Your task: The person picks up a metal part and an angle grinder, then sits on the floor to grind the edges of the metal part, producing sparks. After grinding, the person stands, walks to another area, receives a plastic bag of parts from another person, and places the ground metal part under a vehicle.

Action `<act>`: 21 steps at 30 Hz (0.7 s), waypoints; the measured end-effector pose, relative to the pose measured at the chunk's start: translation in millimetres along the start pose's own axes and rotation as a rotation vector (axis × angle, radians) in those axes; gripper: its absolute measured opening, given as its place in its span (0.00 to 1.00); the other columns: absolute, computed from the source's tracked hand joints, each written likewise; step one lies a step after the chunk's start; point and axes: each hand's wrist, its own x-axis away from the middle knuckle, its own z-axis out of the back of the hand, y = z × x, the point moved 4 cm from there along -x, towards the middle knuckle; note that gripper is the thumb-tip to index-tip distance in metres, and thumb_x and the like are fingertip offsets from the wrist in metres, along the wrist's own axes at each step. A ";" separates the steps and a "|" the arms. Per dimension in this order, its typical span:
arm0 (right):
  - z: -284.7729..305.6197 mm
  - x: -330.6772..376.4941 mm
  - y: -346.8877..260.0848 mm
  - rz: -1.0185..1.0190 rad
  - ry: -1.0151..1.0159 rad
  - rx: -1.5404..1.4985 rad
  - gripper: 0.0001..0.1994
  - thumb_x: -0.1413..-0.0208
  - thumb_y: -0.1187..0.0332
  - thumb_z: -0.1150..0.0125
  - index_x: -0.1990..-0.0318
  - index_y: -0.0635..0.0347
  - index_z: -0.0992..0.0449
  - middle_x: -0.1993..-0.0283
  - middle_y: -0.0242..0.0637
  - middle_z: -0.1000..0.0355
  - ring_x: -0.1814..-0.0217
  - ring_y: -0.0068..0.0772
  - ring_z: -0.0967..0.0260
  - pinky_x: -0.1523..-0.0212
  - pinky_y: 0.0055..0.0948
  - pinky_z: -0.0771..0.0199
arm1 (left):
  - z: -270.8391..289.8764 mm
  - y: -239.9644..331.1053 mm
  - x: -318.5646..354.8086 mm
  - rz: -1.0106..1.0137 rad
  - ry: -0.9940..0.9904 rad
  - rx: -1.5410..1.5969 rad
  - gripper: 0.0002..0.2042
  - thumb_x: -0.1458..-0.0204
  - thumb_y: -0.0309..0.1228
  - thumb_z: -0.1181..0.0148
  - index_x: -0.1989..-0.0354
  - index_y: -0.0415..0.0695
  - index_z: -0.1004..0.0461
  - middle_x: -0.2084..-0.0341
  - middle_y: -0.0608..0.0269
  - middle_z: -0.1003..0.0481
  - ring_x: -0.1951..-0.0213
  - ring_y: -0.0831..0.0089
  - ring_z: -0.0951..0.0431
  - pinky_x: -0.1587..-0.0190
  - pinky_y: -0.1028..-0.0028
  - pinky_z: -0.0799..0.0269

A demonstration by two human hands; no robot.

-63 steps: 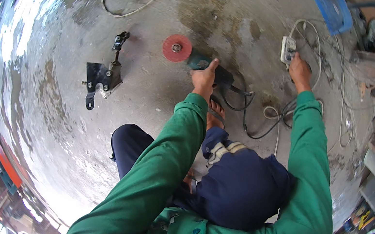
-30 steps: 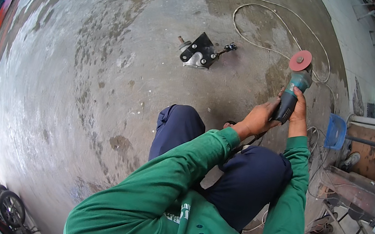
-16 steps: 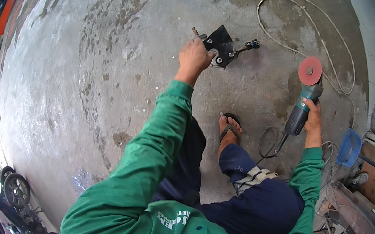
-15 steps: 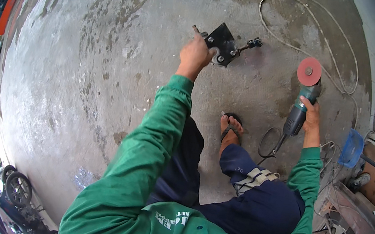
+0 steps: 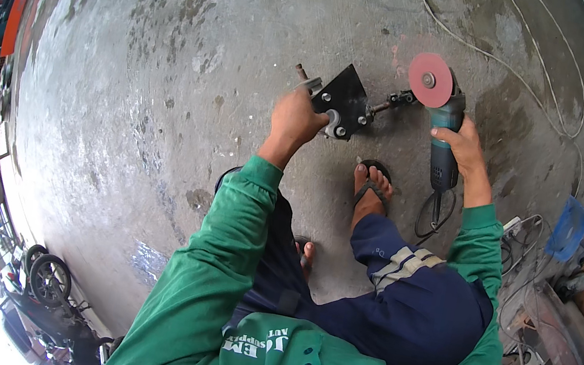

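My left hand (image 5: pixel 296 116) grips a black metal bracket (image 5: pixel 345 101) with bolts and a threaded rod, which lies on the concrete floor ahead of me. My right hand (image 5: pixel 459 139) holds the body of a teal angle grinder (image 5: pixel 445 123). Its pink disc (image 5: pixel 430 79) points away from me, just right of the bracket's rod end. I am crouched, and my right foot in a sandal (image 5: pixel 370 187) rests just below the bracket.
A white cable (image 5: pixel 510 60) loops over the stained concrete floor (image 5: pixel 169 87) at the upper right. The grinder's black cord (image 5: pixel 433 216) coils near my knee. A blue container (image 5: pixel 570 226) and metal clutter sit at the right. Parked vehicles line the lower left rim.
My left hand has pulled the bracket closer to my foot. My right hand has brought the grinder left, so its disc now sits beside the bracket.
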 end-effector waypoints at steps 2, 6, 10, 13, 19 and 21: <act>-11.2 -4.9 -4.5 0.007 -0.014 0.005 0.26 0.55 0.63 0.26 0.48 0.64 0.26 0.58 0.34 0.26 0.55 0.29 0.27 0.53 0.32 0.25 | -3.5 -6.7 2.0 0.038 0.015 0.037 0.30 0.58 0.40 0.27 0.49 0.32 0.24 0.59 0.38 0.18 0.55 0.45 0.17 0.52 0.55 0.23; -23.7 -10.9 -6.8 0.063 -0.006 0.102 0.26 0.61 0.62 0.22 0.53 0.63 0.22 0.60 0.37 0.23 0.57 0.32 0.25 0.54 0.36 0.24 | -8.8 -10.4 4.5 0.054 0.028 0.157 0.33 0.57 0.42 0.26 0.47 0.30 0.25 0.60 0.39 0.18 0.54 0.45 0.17 0.51 0.56 0.24; -22.9 -13.6 -2.6 0.061 -0.006 0.315 0.29 0.63 0.62 0.21 0.52 0.64 0.22 0.57 0.43 0.21 0.55 0.39 0.22 0.50 0.37 0.24 | -12.9 -18.5 8.1 0.002 -0.012 0.208 0.34 0.57 0.36 0.26 0.42 0.30 0.29 0.68 0.45 0.18 0.66 0.56 0.16 0.63 0.62 0.22; -26.4 -8.2 -4.0 0.017 -0.010 0.497 0.31 0.65 0.62 0.21 0.50 0.66 0.23 0.55 0.50 0.20 0.52 0.48 0.22 0.48 0.40 0.24 | -12.5 -14.6 9.1 0.177 -0.116 0.487 0.34 0.55 0.31 0.27 0.39 0.29 0.31 0.74 0.54 0.20 0.77 0.68 0.20 0.76 0.69 0.27; -40.3 -3.7 -5.7 -0.034 -0.023 0.607 0.36 0.66 0.60 0.21 0.47 0.68 0.25 0.50 0.56 0.22 0.46 0.56 0.24 0.44 0.44 0.26 | -21.2 -1.9 15.1 0.152 -0.025 0.575 0.34 0.54 0.27 0.28 0.38 0.27 0.33 0.75 0.56 0.21 0.81 0.74 0.23 0.80 0.73 0.30; -41.5 -5.4 -6.6 -0.045 -0.030 0.620 0.37 0.67 0.59 0.22 0.46 0.69 0.26 0.48 0.57 0.23 0.44 0.56 0.24 0.43 0.44 0.26 | -18.0 -5.4 14.2 0.068 -0.004 0.403 0.36 0.55 0.35 0.25 0.41 0.27 0.33 0.71 0.46 0.19 0.73 0.58 0.17 0.71 0.63 0.24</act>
